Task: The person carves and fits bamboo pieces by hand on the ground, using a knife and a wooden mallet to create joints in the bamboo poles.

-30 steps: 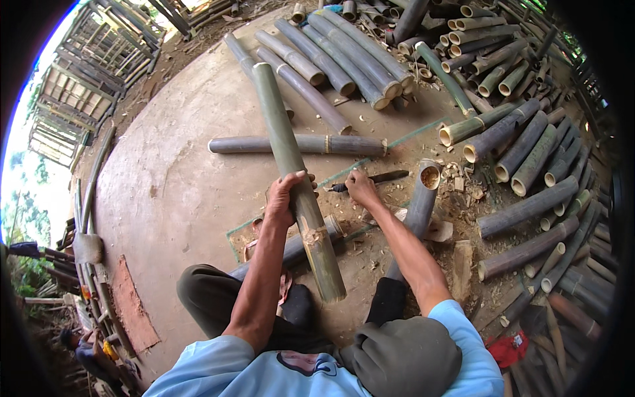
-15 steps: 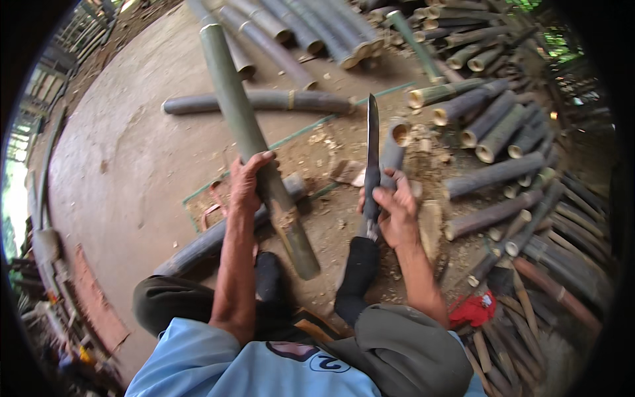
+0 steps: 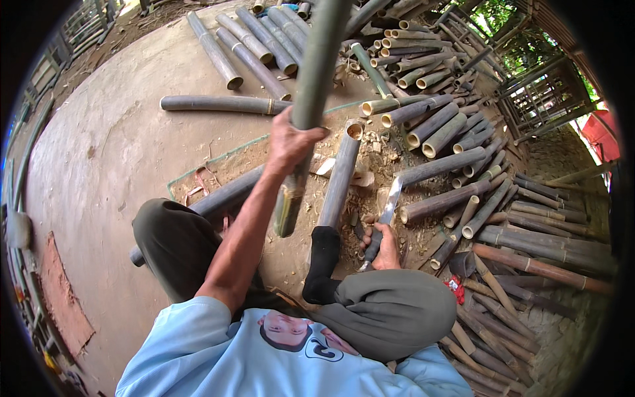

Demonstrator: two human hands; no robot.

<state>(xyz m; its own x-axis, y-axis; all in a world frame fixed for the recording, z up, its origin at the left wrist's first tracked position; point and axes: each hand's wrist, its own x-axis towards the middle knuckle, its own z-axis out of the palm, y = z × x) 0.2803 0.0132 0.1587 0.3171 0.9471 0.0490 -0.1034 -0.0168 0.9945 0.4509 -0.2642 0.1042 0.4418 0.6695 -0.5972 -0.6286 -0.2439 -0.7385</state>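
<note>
My left hand is wrapped round a thick green bamboo pole, held raised and nearly upright in front of me. Its lower end looks pale and freshly trimmed, while the upper end runs out of the picture. Low beside my right knee, my right hand grips the dark handle of a long knife, blade pointing up and away. Between the two hands a grey bamboo length lies on the ground, its open end facing away and its near end at my black-socked foot.
Stacked bamboo pieces fill the right side. More poles lie at the far side, and one lies crosswise nearer. Another bamboo passes by my left knee. Wood chips litter the ground. A reddish board rests at far left.
My left hand has lifted the green bamboo, turning it more upright and rightward. My right hand has lowered the knife toward my right knee. The view has shifted too.
</note>
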